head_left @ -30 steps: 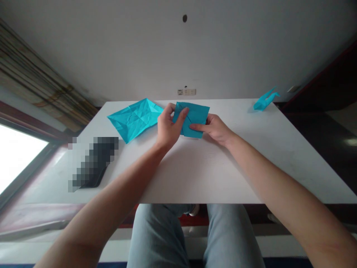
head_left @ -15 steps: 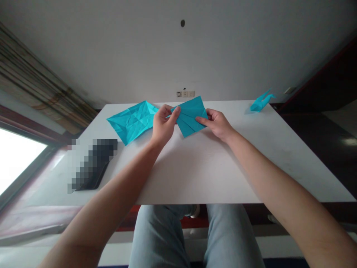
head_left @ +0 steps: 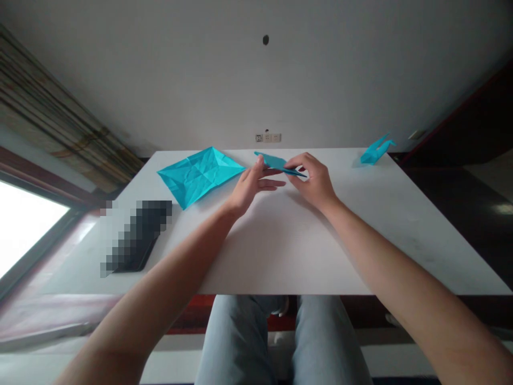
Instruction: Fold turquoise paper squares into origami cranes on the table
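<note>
A folded sheet of blue origami paper [head_left: 276, 162] is held above the table, tilted so that it shows nearly edge-on. My left hand [head_left: 252, 184] grips its left end between the thumb on top and fingers below, with the lower fingers stretched out. On the right end, my right hand [head_left: 315, 179] pinches the paper between thumb and fingers. Just left of my left hand lies an opened, creased blue sheet [head_left: 200, 174] flat on the table. At the far right of the table stands a blue paper crane [head_left: 374, 152].
The white table [head_left: 288, 251] reaches back to a grey wall with sockets [head_left: 267, 138]. A dark, partly pixelated flat object [head_left: 140, 240] lies at the table's left. A curtain [head_left: 60, 112] and window are on the left side.
The folded paper has turned from showing its broad face to lying almost edge-on. My left hand's lower fingers have straightened out beneath it, and my right hand has shifted its hold.
</note>
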The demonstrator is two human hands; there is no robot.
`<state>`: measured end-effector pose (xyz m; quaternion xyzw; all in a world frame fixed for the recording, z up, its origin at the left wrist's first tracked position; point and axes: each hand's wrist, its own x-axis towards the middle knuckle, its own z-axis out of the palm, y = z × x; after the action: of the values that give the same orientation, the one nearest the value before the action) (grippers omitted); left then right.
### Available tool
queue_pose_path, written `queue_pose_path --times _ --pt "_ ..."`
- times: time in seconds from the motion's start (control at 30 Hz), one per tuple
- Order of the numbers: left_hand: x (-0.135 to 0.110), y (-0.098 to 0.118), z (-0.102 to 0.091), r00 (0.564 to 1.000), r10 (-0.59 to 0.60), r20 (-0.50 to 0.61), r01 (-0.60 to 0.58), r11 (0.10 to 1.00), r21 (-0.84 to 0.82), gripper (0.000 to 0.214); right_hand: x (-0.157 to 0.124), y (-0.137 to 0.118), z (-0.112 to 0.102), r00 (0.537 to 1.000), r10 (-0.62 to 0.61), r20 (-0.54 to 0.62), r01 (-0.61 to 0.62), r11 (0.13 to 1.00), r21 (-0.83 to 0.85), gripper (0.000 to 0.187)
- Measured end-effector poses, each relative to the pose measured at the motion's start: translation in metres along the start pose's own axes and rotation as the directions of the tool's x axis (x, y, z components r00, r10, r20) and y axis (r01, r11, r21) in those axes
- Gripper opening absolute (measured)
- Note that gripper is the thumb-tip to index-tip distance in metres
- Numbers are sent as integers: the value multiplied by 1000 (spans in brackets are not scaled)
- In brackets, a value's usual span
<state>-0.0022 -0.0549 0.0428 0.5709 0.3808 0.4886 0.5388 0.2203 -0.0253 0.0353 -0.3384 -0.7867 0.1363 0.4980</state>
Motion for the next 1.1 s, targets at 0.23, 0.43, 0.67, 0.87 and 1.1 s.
queue_pose_path --times 0.23,0.43,0.67,0.87,1.1 --pt "6 -18 -8 995 7 -101 -12 999 -46 60 -5 1 2 970 -91 225 138 969 -204 29" --pt "8 -20 -14 995 -16 -101 3 992 -126 50 -6 13 8 996 76 -41 -78 995 -65 65" --pt "7 -19 -7 997 -19 -72 9 991 -136 53 1 13 8 914 380 139 -402 817 412 55" --pt "12 -25 -16 988 -51 -149 35 994 -108 64 2 3 5 917 355 181 -398 816 419 53" --pt "10 -17 -13 991 -10 -133 -12 987 -163 57 0 1 4 922 317 222 -385 801 458 50"
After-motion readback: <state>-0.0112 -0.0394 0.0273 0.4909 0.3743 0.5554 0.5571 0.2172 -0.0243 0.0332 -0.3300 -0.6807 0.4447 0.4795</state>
